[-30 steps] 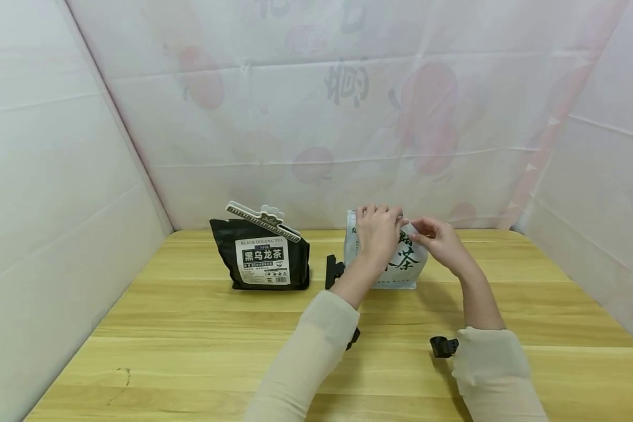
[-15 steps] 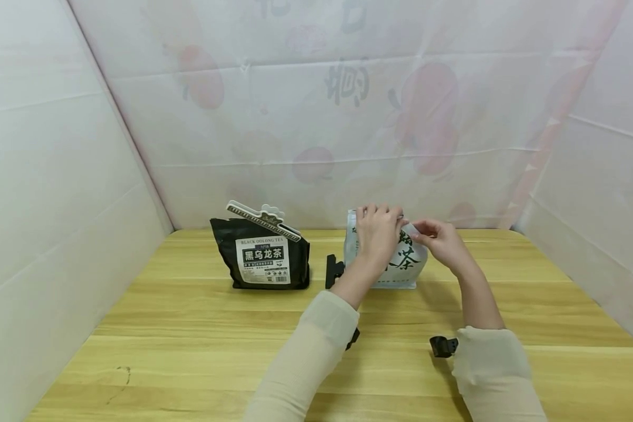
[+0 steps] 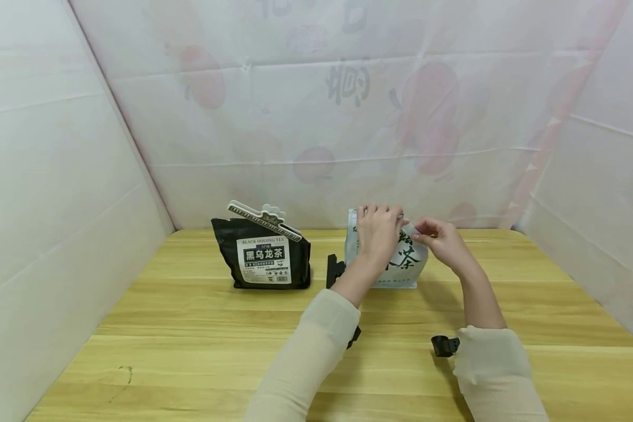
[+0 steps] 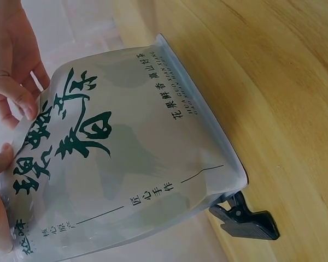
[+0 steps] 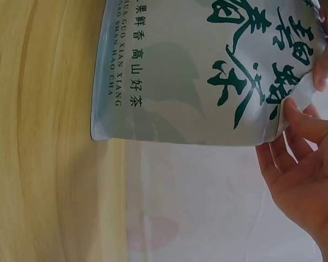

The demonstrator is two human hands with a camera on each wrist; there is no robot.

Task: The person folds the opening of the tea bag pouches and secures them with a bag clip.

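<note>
A pale tea bag (image 3: 401, 273) with large green characters stands upright on the table. My left hand (image 3: 378, 234) grips its top edge, thumb on the printed front in the left wrist view and fingers over the top. The right hand (image 5: 309, 158) pinches the bag's other top corner between thumb and fingers, where a pale flap (image 5: 303, 91) of the top is bent over. Both hands are close together along the rim, and the left one covers part of the print in the head view. A black clip (image 4: 249, 221) lies beside the bag's base.
A black oolong tea bag (image 3: 264, 261) stands to the left, with a long pale sealing clip (image 3: 264, 220) slanted across its top. Both bags are near the back of the wooden table (image 3: 190, 351). Fabric walls (image 3: 306, 129) enclose the back and sides.
</note>
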